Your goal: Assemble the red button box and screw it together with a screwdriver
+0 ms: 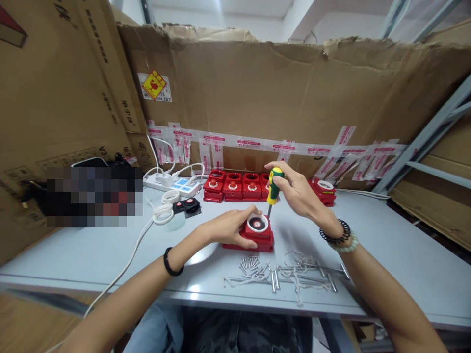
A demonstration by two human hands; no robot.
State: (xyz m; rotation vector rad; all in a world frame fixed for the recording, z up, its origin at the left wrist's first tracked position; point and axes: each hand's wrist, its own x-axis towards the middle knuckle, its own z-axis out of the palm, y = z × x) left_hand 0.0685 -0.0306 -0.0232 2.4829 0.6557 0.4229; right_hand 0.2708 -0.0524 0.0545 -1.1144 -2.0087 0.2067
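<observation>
Left hand point(230, 228) steadying red device point(255, 234), right hand point(296, 193) holding upright screwdriver point(273, 189) on it, screws point(253, 264) nearby

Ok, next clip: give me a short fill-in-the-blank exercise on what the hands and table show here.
1. The right hand grips a green and yellow ____, its tip down at the red housing.
2. The left hand steadies that housing on the ____ table.
3. Loose metal ____ lie on the table in front of the housing.
4. A row of red housings stands against the ____ wall behind.

Missing words: screwdriver; grey; screws; cardboard
</observation>
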